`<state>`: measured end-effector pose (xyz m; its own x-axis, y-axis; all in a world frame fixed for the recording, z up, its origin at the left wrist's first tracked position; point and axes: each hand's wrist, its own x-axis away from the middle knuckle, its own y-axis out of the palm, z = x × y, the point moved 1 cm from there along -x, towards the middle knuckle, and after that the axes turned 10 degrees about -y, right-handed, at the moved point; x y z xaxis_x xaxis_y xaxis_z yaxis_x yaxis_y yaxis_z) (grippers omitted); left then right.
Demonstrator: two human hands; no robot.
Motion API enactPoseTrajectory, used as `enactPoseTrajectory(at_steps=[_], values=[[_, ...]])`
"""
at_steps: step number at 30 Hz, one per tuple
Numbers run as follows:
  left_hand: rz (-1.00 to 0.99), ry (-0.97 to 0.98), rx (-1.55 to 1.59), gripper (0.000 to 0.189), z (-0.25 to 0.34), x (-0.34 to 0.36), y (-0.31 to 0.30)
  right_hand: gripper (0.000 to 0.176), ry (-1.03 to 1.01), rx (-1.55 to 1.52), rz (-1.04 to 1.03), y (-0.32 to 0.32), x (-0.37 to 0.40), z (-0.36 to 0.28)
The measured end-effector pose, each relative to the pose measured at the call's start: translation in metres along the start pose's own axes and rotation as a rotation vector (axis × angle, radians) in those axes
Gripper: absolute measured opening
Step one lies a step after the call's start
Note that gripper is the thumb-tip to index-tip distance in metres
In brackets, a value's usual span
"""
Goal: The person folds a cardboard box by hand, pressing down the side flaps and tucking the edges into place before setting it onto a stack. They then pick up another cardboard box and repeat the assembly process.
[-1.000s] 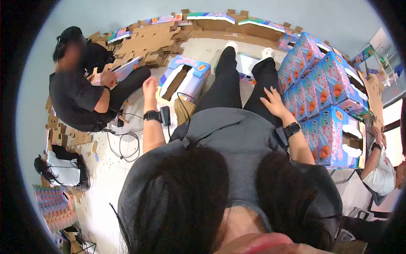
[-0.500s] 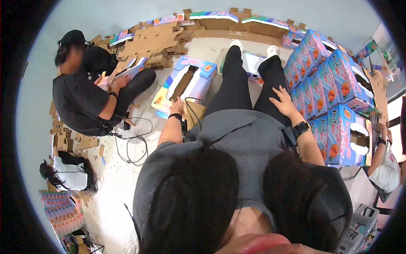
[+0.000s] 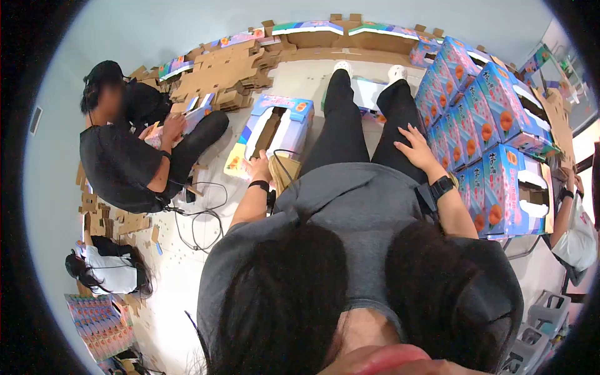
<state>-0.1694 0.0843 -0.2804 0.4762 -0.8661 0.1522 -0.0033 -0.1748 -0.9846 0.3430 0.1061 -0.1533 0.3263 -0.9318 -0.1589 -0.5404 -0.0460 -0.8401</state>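
The printed box (image 3: 295,130) sits on the pale floor to the left of our legs (image 3: 344,128), its long slot facing up between white flaps. Our left hand (image 3: 257,167) is at its near end, fingers partly bent against the carton; we cannot tell whether they grip it or merely rest there. Just beside that wrist lies a tan item (image 3: 282,174), with a black cable (image 3: 294,152) crossing it.

Our right hand (image 3: 414,150) is open, fingers spread, palm down on our right thigh, holding nothing. Near it, on our right, rise the stacked boxes (image 3: 470,134) in the same peach-printed design, several with their slots showing. Another carton (image 3: 370,97) lies on the floor between our white shoes (image 3: 395,75).

Past the printed box, to our left, a co-worker in black (image 3: 122,165) sits with both hands at a smaller-looking carton (image 3: 197,115). Cable loops (image 3: 203,228) lie on the floor near that person. Ahead, flattened cardboard (image 3: 219,70) is piled up, and more brown board (image 3: 319,42) runs along the wall. Further back on our left is a person in a white top (image 3: 115,270), near what seems to be a stack of printed cartons (image 3: 100,322), though the view is distorted there. At the far right we see another person's forearm (image 3: 564,209).
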Motion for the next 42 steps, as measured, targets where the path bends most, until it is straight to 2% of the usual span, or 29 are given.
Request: enactPoseTrajectory(at_steps=[3, 8, 11, 15, 17, 19, 22, 25, 26, 28, 29, 34, 36, 39, 42], values=[[0.157, 0.101, 0.185, 0.051, -0.002, -0.004, -0.011, 0.064, 0.003, -0.011, 0.002, 0.001, 0.0, 0.001], [0.281, 0.074, 0.467, 0.091, 0.001, -0.02, -0.063, 0.063, -0.005, -0.004, 0.007, 0.003, -0.001, 0.003], [0.298, 0.058, 0.445, 0.09, -0.002, -0.015, -0.101, 0.063, -0.004, -0.027, 0.026, 0.001, 0.001, 0.003], [0.221, -0.027, 0.649, 0.088, -0.006, -0.01, -0.146, 0.063, 0.007, -0.045, 0.039, -0.001, 0.001, -0.001], [0.267, 0.021, 0.787, 0.086, -0.007, -0.006, -0.16, 0.063, 0.011, -0.046, 0.04, 0.0, 0.003, -0.002], [0.388, 0.044, 0.74, 0.083, -0.002, 0.002, -0.179, 0.063, 0.009, -0.041, 0.036, -0.002, 0.002, -0.003], [0.556, 0.198, 0.704, 0.073, 0.011, 0.027, -0.21, 0.056, 0.003, -0.01, 0.09, -0.001, 0.004, -0.004], [0.703, 0.391, 0.655, 0.067, 0.025, 0.054, -0.242, 0.044, -0.205, -0.136, 0.359, -0.007, 0.008, -0.007], [0.737, 0.457, 0.616, 0.067, 0.03, 0.065, -0.253, 0.032, -0.263, -0.197, 0.533, -0.023, 0.011, -0.029], [0.834, 0.609, 0.562, 0.067, 0.041, 0.086, -0.265, 0.023, -0.265, -0.106, 0.756, -0.048, 0.014, -0.05], [0.827, 0.667, 0.579, 0.068, 0.047, 0.095, -0.268, 0.021, -0.226, -0.099, 0.827, -0.059, 0.017, -0.058], [0.699, 0.921, 0.611, 0.073, 0.078, 0.13, -0.259, 0.018, -0.431, 0.014, 1.012, -0.11, 0.018, -0.092], [0.598, 0.999, 0.57, 0.078, 0.09, 0.141, -0.25, 0.018, -0.513, 0.074, 1.051, -0.125, 0.022, -0.107], [0.593, 1.192, 0.463, 0.072, 0.099, 0.145, -0.252, 0.02, -0.571, 0.099, 0.895, -0.132, 0.024, -0.117], [0.547, 1.296, 0.38, 0.064, 0.111, 0.147, -0.258, 0.023, -0.602, 0.058, 0.721, -0.116, 0.016, -0.114]])
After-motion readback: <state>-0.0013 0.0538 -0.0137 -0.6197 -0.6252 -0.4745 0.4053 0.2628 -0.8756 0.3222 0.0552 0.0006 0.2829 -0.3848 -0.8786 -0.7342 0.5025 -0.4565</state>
